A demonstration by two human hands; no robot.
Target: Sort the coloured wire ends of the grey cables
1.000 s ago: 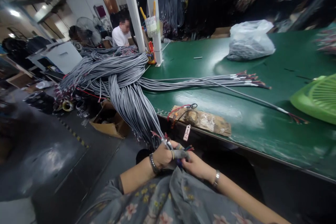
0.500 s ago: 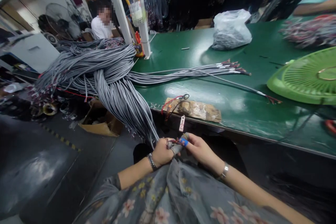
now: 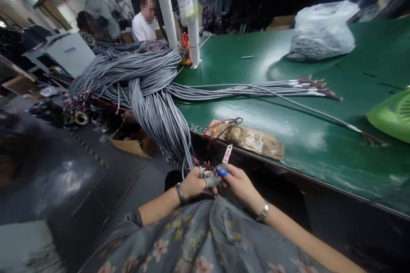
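Observation:
My left hand (image 3: pixel 192 184), with a grey cover on its thumb, is closed around the end of a grey cable, where short dark red wires stick out. Close beside it, my right hand (image 3: pixel 238 183) is pinched at those wires; blue tape wraps its thumb. The fingers partly hide the wire ends. A thick bundle of grey cables (image 3: pixel 160 115) hangs over the table edge down to my left hand. More grey cables (image 3: pixel 237 90) stretch across the green table (image 3: pixel 221 66), with white sleeves and bare-looking coloured ends at the right.
A taped cardboard strip (image 3: pixel 262 143) with red and black leads lies at the table edge, a white tag (image 3: pixel 227 154) just below. Further back are a filled plastic bag (image 3: pixel 323 32) and white posts (image 3: pixel 192 38). A green fan (image 3: pixel 392 113) stands right; a person (image 3: pixel 144 25) sits behind.
The view has turned left, so the table things appear further right. My hands stay together at the wires; the right fingers have shifted slightly and more wire ends show above the left hand.

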